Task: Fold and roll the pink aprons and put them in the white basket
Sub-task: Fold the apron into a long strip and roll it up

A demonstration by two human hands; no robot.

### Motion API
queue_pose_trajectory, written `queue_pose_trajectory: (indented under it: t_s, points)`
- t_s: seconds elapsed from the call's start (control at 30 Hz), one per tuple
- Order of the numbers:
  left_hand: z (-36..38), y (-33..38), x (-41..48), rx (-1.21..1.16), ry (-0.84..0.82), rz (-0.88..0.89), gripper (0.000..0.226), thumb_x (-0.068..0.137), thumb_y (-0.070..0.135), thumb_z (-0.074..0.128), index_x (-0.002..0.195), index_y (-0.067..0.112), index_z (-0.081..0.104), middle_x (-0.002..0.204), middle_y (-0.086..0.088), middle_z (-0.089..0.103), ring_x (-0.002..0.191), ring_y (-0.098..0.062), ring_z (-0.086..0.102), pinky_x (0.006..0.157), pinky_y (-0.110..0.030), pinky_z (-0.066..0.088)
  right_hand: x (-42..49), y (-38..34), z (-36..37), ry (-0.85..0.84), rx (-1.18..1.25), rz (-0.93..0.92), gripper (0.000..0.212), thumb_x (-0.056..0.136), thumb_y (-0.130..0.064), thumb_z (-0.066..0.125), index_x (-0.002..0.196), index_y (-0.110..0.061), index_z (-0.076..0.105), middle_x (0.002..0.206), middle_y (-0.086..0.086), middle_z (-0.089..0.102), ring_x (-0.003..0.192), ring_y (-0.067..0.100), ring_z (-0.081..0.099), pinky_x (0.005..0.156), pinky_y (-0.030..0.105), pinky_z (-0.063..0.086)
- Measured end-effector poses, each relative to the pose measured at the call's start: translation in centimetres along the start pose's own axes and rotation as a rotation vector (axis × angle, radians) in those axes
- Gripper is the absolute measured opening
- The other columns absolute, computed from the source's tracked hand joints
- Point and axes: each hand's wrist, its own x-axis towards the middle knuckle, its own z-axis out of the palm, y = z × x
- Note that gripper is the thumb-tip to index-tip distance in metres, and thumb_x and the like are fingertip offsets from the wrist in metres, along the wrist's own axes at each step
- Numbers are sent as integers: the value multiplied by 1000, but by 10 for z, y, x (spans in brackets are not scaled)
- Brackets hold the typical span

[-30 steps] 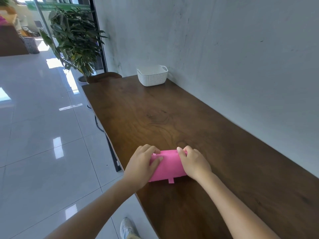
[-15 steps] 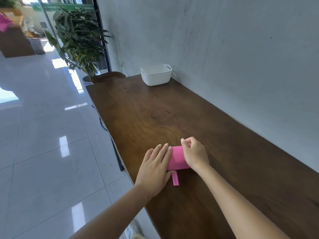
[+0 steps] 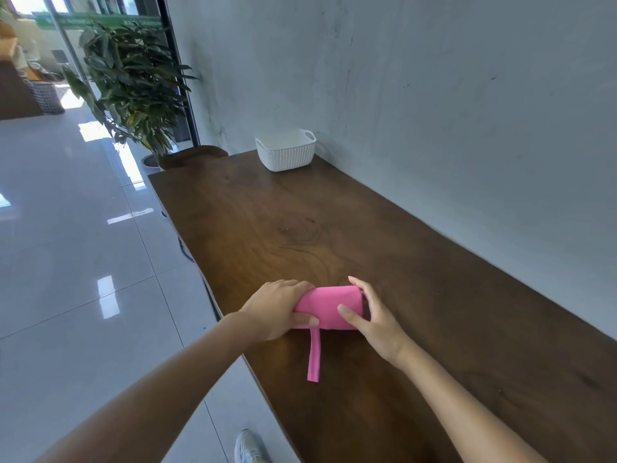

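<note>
A person's view down onto a long dark wooden table (image 3: pixel 384 235) that runs along a pale grey wall (image 3: pixel 434 95). Near the table's front edge lies a pink apron (image 3: pixel 329 305), rolled into a short, thick cylinder with its length running left to right. One narrow pink strap (image 3: pixel 314 355) hangs loose from the underside of the roll and lies flat on the wood, pointing towards the person.

Both bare hands hold the roll. The left hand (image 3: pixel 275 310) covers its left end: the fingers (image 3: pixel 293 285) are curled over the top, close together, and the thumb presses against the near side. The right hand (image 3: pixel 375 317) cups the right end, with the thumb laid across the front of the roll and the other fingers curved round the end, the index finger raised above the far edge. The roll rests on the table between the two hands.

At the far end of the table, close to the wall and well apart from the apron, stands a white basket (image 3: pixel 286 154) with a woven pattern and small handles. Its inside cannot be seen clearly.

Beyond the table's far corner is a rounded brown seat (image 3: pixel 193 155), and behind it a tall leafy potted plant (image 3: pixel 133 85). To the left, glossy white floor tiles (image 3: pixel 66 262) reflect daylight. A light-coloured shoe (image 3: pixel 248 447) shows at the bottom edge.
</note>
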Motion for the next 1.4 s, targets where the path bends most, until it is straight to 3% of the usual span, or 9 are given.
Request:
queue_pose_trajectory:
  t_s: [0.1, 0.2, 0.4, 0.6, 0.77, 1.0, 1.1, 1.23, 1.4]
  points:
    - [-16, -4, -3, -103, -195, -39, 61, 92, 60, 62, 141, 26, 49, 122, 7, 61, 110, -14, 57, 93, -30, 52, -6, 1, -1, -101, -13, 31, 87, 83, -65, 67, 153, -44, 21, 145, -18, 37, 129, 5, 42, 90, 14, 42]
    - [-22, -3, -9, -70, -249, -77, 69, 88, 74, 51, 137, 25, 51, 116, 7, 62, 102, -14, 61, 86, -29, 55, -9, -4, 3, -97, 11, 67, 86, 79, -70, 68, 151, -42, 30, 141, -18, 43, 126, 6, 47, 83, 12, 46]
    - [-1, 9, -25, 122, 58, 39, 103, 76, 92, 45, 155, 30, 26, 147, 10, 49, 130, -13, 50, 107, -33, 45, -9, -27, 12, 32, 163, 144, 88, 59, -81, 76, 132, -37, 51, 123, -10, 59, 109, 14, 63, 88, 36, 60]
    - [16, 23, -31, 80, 303, 3, 113, 73, 95, 46, 160, 28, 20, 158, 10, 37, 142, -15, 38, 118, -38, 31, -9, -61, 16, 62, 50, 184, 77, 71, -84, 59, 127, -31, 52, 116, -11, 60, 101, 12, 62, 75, 24, 55]
    - [14, 24, -37, -126, 427, -54, 106, 65, 98, 52, 150, 37, 33, 143, 18, 49, 129, -7, 47, 110, -31, 39, -11, -82, 10, 33, 24, 156, 98, 74, -97, 18, 138, -31, 51, 126, -7, 62, 116, 15, 59, 103, 45, 52]
    - [15, 31, -45, -690, 592, -45, 69, 69, 68, 82, 126, 53, 48, 119, 27, 61, 112, -3, 62, 89, -21, 58, -21, -110, 3, 7, 26, 74, 114, 62, -104, 4, 136, -37, 57, 128, -6, 67, 121, 17, 61, 108, 48, 48]
    - [19, 34, -48, -869, 676, -78, 64, 71, 61, 82, 125, 41, 55, 114, 21, 67, 107, -8, 67, 86, -27, 61, -26, -111, 5, -16, 77, 16, 100, 74, -97, 6, 132, -37, 61, 121, -9, 70, 113, 12, 65, 105, 43, 51]
    - [18, 35, -52, -1000, 778, -169, 70, 68, 72, 75, 124, 34, 58, 109, 18, 70, 103, -10, 69, 83, -27, 61, -35, -105, 7, -30, 124, -1, 65, 92, -75, 25, 130, -35, 59, 111, -11, 71, 103, 7, 68, 97, 36, 56]
    - [9, 27, -57, -1057, 843, -210, 81, 65, 79, 73, 126, 27, 59, 107, 9, 71, 100, -18, 70, 80, -32, 62, -49, -89, 18, -243, 123, 98, 36, 96, -59, 50, 123, -36, 58, 109, -16, 72, 102, 1, 68, 91, 26, 56]
